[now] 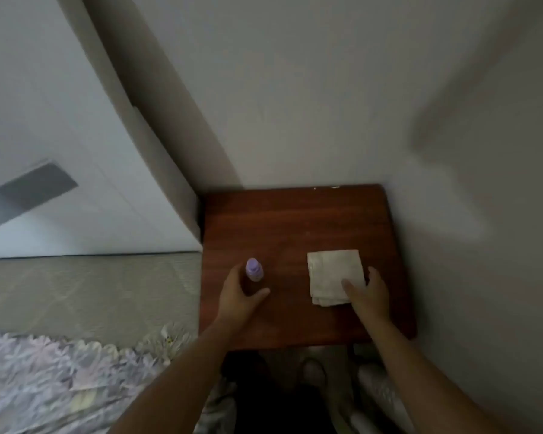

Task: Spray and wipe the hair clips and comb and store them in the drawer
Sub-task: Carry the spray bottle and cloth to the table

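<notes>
Purple-capped bottle (254,270), folded cloth (334,277), no legible writing

Purple-capped spray bottle (254,270) upright, left; folded cream cloth (334,277) flat, right
</notes>
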A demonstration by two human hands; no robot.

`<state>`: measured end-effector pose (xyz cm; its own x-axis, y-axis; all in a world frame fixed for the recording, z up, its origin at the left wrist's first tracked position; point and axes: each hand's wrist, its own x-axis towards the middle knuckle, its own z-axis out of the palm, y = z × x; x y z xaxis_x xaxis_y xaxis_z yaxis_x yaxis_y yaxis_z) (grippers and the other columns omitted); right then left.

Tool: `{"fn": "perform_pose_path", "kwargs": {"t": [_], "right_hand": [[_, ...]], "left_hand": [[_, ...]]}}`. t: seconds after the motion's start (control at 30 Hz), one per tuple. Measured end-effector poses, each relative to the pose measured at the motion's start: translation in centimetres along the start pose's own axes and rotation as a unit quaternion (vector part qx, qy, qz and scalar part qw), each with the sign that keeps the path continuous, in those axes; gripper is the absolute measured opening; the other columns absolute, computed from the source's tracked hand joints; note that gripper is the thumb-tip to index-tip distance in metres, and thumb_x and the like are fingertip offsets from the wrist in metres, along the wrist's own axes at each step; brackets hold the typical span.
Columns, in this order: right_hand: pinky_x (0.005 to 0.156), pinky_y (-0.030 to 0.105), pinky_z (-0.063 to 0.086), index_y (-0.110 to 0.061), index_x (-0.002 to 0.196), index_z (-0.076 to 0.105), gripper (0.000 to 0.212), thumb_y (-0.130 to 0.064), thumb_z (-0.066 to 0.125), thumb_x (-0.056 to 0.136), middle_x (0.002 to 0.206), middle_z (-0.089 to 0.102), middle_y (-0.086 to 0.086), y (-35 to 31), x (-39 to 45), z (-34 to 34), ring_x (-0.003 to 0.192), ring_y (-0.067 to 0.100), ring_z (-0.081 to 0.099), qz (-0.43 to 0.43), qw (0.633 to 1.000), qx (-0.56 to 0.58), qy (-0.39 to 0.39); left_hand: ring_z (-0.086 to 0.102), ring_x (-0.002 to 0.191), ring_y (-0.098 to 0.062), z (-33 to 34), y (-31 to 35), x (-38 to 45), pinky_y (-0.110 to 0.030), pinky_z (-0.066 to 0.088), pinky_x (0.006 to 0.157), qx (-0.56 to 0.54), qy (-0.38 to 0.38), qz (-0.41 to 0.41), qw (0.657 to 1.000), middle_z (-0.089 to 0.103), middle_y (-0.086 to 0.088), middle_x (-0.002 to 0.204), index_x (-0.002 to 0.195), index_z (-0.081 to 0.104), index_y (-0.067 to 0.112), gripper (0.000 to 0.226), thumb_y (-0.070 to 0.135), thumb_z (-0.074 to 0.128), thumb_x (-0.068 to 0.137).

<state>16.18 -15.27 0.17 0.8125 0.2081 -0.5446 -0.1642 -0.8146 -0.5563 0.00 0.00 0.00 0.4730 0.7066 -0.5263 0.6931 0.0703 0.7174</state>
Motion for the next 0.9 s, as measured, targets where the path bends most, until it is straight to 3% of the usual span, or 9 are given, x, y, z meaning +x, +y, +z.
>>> {"fn": "perform_pose_path", "kwargs": {"t": [0.17, 0.3, 0.37, 0.47, 0.63, 0.73, 0.83, 0.9], "right_hand": [[0.09, 0.041, 0.042, -0.002, 0.128, 0.039, 0.064, -0.026, 0.07, 0.077, 0.128, 0.047, 0.018, -1.1, 2.4, 1.9, 0.119, 0.035, 0.044, 0.074, 0.994, -0.072, 0.047], [0.063, 0.028, 0.042, 0.001, 0.108, 0.055, 0.034, -0.02, 0.064, 0.082, 0.11, 0.06, 0.016, -1.3, 3.0, 1.7, 0.093, 0.028, 0.057, 0.096, 0.995, -0.019, -0.022], [0.069, 0.032, 0.046, 0.001, 0.106, 0.058, 0.028, -0.014, 0.063, 0.083, 0.109, 0.061, 0.017, -1.1, 2.9, 1.4, 0.093, 0.029, 0.057, 0.094, 0.993, 0.064, -0.04], [0.083, 0.034, 0.044, -0.002, 0.119, 0.053, 0.038, -0.008, 0.063, 0.082, 0.119, 0.057, 0.016, -1.4, 1.3, 0.4, 0.107, 0.03, 0.053, 0.112, 0.974, 0.185, -0.069], [0.098, 0.043, 0.042, -0.004, 0.126, 0.047, 0.051, -0.011, 0.066, 0.08, 0.124, 0.054, 0.015, -3.8, -4.7, -0.7, 0.112, 0.031, 0.051, 0.114, 0.962, 0.185, -0.165], [0.088, 0.041, 0.047, -0.005, 0.118, 0.053, 0.039, -0.012, 0.063, 0.081, 0.113, 0.06, 0.013, -5.3, -10.5, -1.5, 0.102, 0.028, 0.057, 0.062, 0.949, 0.189, -0.245], [0.068, 0.029, 0.054, -0.009, 0.096, 0.063, 0.016, -0.01, 0.06, 0.08, 0.095, 0.069, 0.01, -6.1, -15.7, -2.1, 0.086, 0.024, 0.066, -0.012, 0.925, 0.195, -0.327], [0.071, 0.034, 0.054, -0.005, 0.097, 0.064, 0.022, -0.013, 0.06, 0.076, 0.091, 0.072, 0.014, -6.8, -17.8, -1.8, 0.086, 0.028, 0.068, -0.036, 0.909, 0.186, -0.371]], "left_hand": [[0.051, 0.086, -0.011, 2.2, 1.4, 2.2, -0.024, 0.038, 0.076, -0.076, 0.021, 0.006, 0.997, 0.053, 0.009, 0.084, 0.094, 0.049, 0.018, 0.021, 0.015, 0.065, 0.081], [0.049, 0.067, -0.005, 2.7, 1.2, 2.8, -0.015, 0.038, 0.06, -0.096, 0.049, 0.004, 0.994, 0.051, 0.009, 0.072, 0.076, 0.049, 0.021, 0.021, 0.006, 0.061, 0.082], [0.049, 0.061, -0.013, 2.4, 0.8, 2.3, -0.02, 0.039, 0.056, -0.138, 0.065, -0.012, 0.988, 0.052, 0.001, 0.065, 0.066, 0.048, 0.019, 0.028, -0.002, 0.059, 0.08], [0.048, 0.059, -0.02, 1.2, 0.7, 0.1, -0.028, 0.041, 0.056, -0.172, 0.068, -0.048, 0.982, 0.05, -0.005, 0.06, 0.062, 0.045, 0.016, 0.031, -0.007, 0.058, 0.078], [0.048, 0.046, -0.01, -2.7, 1.3, -7.0, -0.01, 0.04, 0.04, -0.241, 0.126, -0.087, 0.958, 0.048, -0.004, 0.055, 0.061, 0.044, 0.012, 0.03, -0.005, 0.062, 0.077], [0.049, 0.051, -0.012, -5.1, -0.1, -12.4, -0.015, 0.043, 0.05, -0.286, 0.166, -0.096, 0.939, 0.051, -0.003, 0.057, 0.06, 0.048, 0.012, 0.03, -0.007, 0.064, 0.076], [0.047, 0.04, 0.0, -7.1, -1.4, -17.2, -0.009, 0.039, 0.043, -0.328, 0.238, -0.082, 0.911, 0.049, -0.002, 0.051, 0.055, 0.048, 0.012, 0.035, -0.013, 0.063, 0.074], [0.044, 0.037, 0.0, -7.9, -1.7, -20.0, -0.009, 0.037, 0.042, -0.356, 0.309, -0.089, 0.877, 0.047, -0.004, 0.05, 0.056, 0.046, 0.009, 0.033, -0.013, 0.062, 0.074]]}}
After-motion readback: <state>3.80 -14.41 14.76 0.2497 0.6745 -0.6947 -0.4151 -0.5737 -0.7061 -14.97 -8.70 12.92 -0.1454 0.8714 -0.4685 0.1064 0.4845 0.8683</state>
